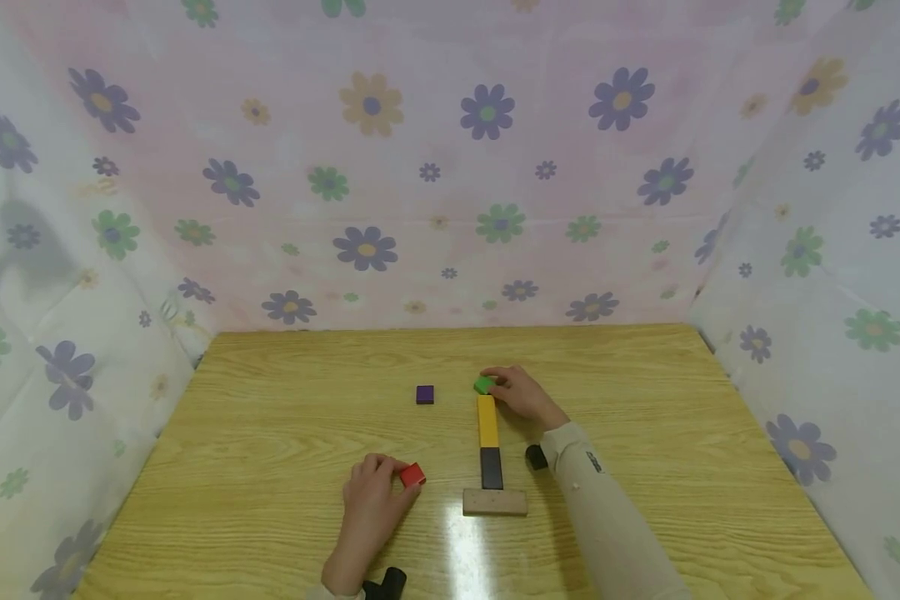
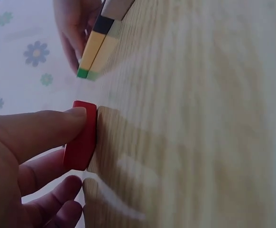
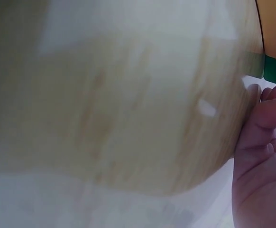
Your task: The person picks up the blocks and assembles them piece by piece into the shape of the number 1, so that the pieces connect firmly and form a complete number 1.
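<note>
My left hand [image 1: 371, 504] pinches a small red block [image 1: 412, 475] between thumb and fingers, on the table left of a line of blocks. In the left wrist view, the red block [image 2: 83, 137] is against the wood surface. My right hand [image 1: 521, 392] holds a small green block [image 1: 483, 385] with thumb and fingers, at the far end of a long yellow block [image 1: 488, 421]. Toward me, a black block [image 1: 491, 468] adjoins the yellow one, and a plain wooden block [image 1: 495, 502] lies crosswise below it. Only part of the green block [image 3: 274, 70] shows in the right wrist view.
A purple block [image 1: 425, 395] lies alone left of the green one. Black wrist devices show by the right cuff [image 1: 536, 457] and left cuff [image 1: 390, 583]. Flower-patterned cloth [image 1: 435, 192] walls the wood-grain table [image 1: 307, 375] at the back and both sides.
</note>
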`<state>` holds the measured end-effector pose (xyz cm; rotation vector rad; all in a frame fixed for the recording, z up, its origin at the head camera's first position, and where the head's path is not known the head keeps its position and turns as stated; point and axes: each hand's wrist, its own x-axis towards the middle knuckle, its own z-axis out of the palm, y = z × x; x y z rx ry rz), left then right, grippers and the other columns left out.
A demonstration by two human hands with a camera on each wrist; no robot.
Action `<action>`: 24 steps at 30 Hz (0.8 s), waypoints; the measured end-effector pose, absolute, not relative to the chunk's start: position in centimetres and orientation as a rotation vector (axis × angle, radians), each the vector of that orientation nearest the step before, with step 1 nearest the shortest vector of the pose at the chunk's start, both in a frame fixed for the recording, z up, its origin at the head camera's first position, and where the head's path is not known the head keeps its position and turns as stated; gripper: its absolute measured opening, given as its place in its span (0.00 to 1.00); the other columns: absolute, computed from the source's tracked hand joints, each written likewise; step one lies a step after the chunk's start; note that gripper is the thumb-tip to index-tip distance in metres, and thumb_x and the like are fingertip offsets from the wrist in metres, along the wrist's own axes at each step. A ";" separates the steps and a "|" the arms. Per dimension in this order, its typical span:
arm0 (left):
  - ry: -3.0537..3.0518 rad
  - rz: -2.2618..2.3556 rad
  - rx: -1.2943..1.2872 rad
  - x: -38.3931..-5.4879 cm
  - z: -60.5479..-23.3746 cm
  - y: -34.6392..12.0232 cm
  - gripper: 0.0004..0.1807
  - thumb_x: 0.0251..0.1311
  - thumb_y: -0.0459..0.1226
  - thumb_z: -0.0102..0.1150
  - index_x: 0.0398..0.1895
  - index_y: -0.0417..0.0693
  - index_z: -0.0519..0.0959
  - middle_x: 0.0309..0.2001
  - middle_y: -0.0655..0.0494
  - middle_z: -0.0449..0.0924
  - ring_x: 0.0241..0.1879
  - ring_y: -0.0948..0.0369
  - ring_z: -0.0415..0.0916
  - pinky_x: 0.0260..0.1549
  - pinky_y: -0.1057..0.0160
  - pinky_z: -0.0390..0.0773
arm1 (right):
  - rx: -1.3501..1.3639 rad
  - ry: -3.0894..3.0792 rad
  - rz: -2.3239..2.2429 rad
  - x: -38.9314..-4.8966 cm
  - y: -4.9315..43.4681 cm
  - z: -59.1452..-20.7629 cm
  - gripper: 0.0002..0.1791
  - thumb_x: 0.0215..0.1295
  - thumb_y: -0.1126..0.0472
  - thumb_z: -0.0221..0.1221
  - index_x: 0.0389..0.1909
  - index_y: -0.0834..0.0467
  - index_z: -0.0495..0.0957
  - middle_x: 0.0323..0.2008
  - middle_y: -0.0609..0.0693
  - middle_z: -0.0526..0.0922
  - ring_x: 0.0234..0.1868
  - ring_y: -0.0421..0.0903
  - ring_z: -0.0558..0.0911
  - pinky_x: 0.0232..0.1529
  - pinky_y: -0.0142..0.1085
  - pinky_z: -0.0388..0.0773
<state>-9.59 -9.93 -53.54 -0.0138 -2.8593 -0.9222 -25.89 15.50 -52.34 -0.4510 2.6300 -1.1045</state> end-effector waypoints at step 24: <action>-2.924 -1.096 0.020 -16.7 -52.3 -4.6 0.09 0.51 0.38 0.56 0.37 0.50 0.79 0.19 0.65 0.70 0.18 0.65 0.64 0.17 0.65 0.63 | -0.481 2.656 -1.091 -25.8 15.4 -52.0 0.19 0.65 0.60 0.49 0.57 0.54 0.69 0.48 0.58 0.68 0.47 0.53 0.72 0.44 0.45 0.68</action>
